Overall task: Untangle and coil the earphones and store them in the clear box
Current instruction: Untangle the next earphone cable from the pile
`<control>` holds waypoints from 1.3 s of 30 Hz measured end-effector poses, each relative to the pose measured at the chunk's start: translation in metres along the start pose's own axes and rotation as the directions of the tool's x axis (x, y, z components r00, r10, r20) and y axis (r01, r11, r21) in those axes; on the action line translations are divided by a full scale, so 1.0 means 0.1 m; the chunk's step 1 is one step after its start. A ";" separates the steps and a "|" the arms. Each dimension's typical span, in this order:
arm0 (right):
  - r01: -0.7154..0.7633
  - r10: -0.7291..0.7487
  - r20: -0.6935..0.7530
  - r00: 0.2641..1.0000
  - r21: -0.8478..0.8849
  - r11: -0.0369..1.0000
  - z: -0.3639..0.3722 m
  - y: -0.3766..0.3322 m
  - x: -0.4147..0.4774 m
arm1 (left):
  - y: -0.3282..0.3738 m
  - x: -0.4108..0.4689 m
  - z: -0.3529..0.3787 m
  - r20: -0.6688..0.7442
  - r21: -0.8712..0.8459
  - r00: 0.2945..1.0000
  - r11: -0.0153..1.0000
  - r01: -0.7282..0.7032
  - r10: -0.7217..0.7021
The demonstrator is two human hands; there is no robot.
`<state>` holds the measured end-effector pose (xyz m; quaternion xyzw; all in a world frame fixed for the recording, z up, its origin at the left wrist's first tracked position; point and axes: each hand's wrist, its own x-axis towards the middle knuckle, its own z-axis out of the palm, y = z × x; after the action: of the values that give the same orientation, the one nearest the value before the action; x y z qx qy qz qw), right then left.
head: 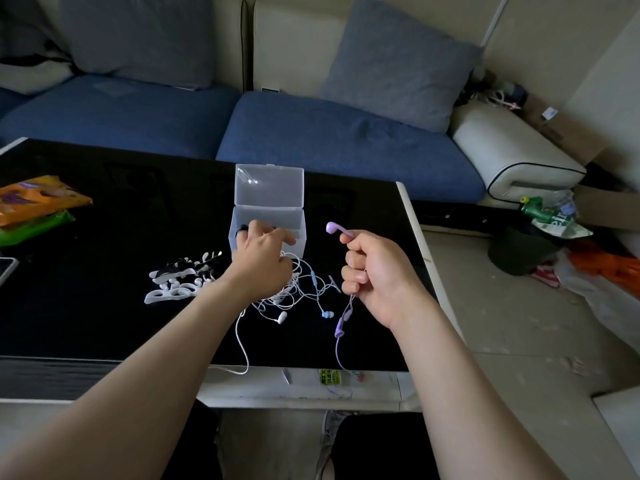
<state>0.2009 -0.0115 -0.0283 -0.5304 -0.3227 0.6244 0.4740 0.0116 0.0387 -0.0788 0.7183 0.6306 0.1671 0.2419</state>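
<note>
clear box open-topped, cable tangle before it

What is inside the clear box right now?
The clear box stands open. Through its wall a dark item shows at the left end; what it is cannot be told. The left hand covers much of the front, so the rest of the inside is hidden.

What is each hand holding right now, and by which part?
The right hand pinches the purple earphones by the stem of one earbud. The left hand grips the white tangle at its top.
</note>
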 end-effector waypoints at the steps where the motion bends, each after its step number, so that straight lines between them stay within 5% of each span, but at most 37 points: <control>1: 0.006 -0.006 -0.008 1.000 0.035 0.999 0.00 -0.01 -0.02 | 0.03 -0.03 -0.01 -0.027 0.027 0.999 0.999 -0.041 0.042; 3: 0.012 -0.010 -0.012 1.000 0.131 0.991 0.00 -0.03 -0.04 | 0.12 -0.10 -0.05 0.003 -0.053 0.986 0.984 -0.169 0.169; 5: 0.014 -0.017 0.010 1.000 0.271 0.963 0.00 -0.05 -0.07 | 0.22 -0.21 -0.08 0.202 -0.223 0.941 0.948 -0.226 0.272; 9: 0.014 -0.065 0.075 0.995 0.538 0.843 -0.03 -0.08 -0.11 | 0.33 -0.35 0.01 0.558 -0.355 0.742 0.915 -0.193 0.372; 14: 0.121 -0.092 -0.078 0.993 0.631 0.767 -0.08 -0.10 -0.14 | 0.29 -0.40 0.01 0.542 -0.501 0.763 0.864 -0.045 0.353; 17: 0.198 -0.105 -0.259 0.960 0.368 0.908 -0.19 -0.05 -0.12 | 0.30 -0.44 -0.06 0.490 -0.650 0.819 0.751 0.116 0.298; 21: 0.015 -0.037 -0.354 0.935 -0.063 0.998 -0.41 0.10 -0.14 | 0.30 -0.47 -0.16 0.379 -0.652 0.915 0.741 0.160 0.136; 27: -0.001 -0.244 -0.396 0.885 -0.526 0.850 -0.61 0.26 -0.11 | 0.17 -0.43 -0.13 0.280 -0.471 0.954 0.851 0.232 -0.105; 31: 0.000 -0.315 -0.314 0.896 -0.708 0.706 -0.69 0.30 -0.08 | 0.19 -0.49 -0.19 0.321 -0.419 0.947 0.896 0.148 -0.007; 39: 0.043 -0.332 -0.184 0.925 -0.818 0.574 -0.58 0.22 -0.17 | 0.32 -0.53 -0.22 0.374 -0.730 0.915 0.658 0.187 0.154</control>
<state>0.2514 -0.0404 -0.0560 -0.7412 -0.5425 0.2638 0.2945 0.0182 -0.0132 -0.0390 0.5654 0.4467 0.2585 0.6433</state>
